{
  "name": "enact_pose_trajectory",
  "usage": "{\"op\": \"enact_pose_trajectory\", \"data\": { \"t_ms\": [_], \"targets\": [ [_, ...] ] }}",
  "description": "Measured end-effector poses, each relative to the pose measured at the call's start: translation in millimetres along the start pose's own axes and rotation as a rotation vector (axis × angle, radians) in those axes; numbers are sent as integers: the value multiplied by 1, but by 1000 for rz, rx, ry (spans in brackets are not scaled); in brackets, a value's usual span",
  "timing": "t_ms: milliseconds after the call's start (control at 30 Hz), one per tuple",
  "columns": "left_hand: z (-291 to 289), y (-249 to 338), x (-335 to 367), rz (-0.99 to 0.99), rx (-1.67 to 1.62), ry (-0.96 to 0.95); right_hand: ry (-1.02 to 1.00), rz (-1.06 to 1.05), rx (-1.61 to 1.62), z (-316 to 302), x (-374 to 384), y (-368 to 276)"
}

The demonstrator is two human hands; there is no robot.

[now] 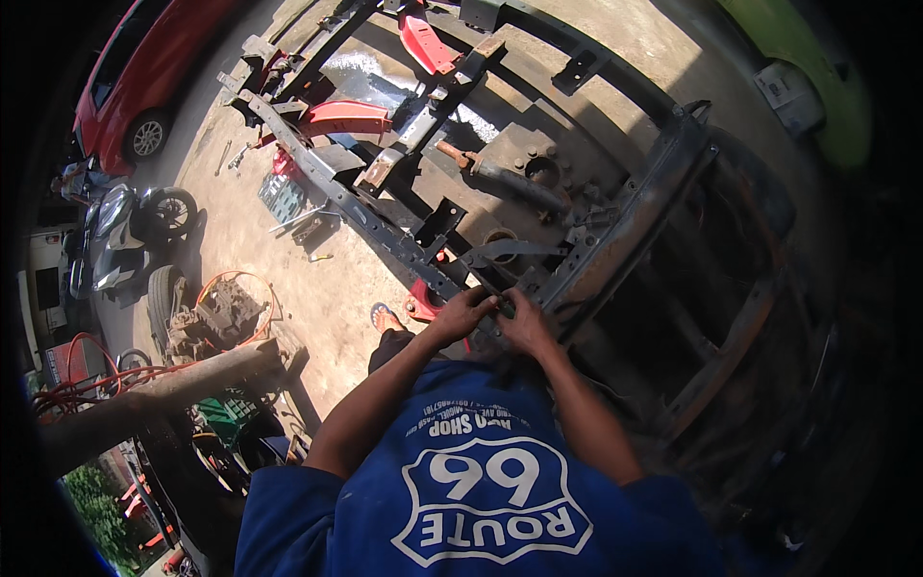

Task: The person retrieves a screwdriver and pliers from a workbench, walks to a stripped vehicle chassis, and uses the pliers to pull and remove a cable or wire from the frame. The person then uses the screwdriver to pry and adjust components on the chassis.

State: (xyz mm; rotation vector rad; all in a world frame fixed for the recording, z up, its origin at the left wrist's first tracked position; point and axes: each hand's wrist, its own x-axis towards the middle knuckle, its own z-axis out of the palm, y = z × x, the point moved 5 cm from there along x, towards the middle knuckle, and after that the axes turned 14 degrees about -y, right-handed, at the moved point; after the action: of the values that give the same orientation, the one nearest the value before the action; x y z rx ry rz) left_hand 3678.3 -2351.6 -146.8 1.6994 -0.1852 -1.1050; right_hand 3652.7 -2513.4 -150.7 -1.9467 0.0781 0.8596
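Note:
A dark metal vehicle frame [630,236], partly rusty, stretches out in front of me. My left hand [465,314] and my right hand [523,324] meet at its near end, almost touching each other. Both have bent fingers closed close to the metal; whatever lies between the fingertips is too small and shaded to make out. Just beyond them a flat grey metal strip [514,248] runs across the frame. A red metal piece [421,302] stands on the ground left of my left hand.
Inside the frame lies a rusty cylinder [519,183] among loose parts. A tool case [281,197] and a wrench [223,158] lie on the concrete at left. Around stand a motorcycle [115,231], a red car [144,77], a lime-green vehicle [803,58] and a wooden beam [183,385].

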Motion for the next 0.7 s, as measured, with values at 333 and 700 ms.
{"op": "enact_pose_trajectory", "data": {
  "t_ms": [333, 700],
  "targets": [
    [-206, -76, -5, -14, 364, 554, 327, 108, -248, -70, 131, 48],
    [-365, -127, 95, 173, 829, 563, 422, 439, -400, -47, 147, 70]
  ]
}}
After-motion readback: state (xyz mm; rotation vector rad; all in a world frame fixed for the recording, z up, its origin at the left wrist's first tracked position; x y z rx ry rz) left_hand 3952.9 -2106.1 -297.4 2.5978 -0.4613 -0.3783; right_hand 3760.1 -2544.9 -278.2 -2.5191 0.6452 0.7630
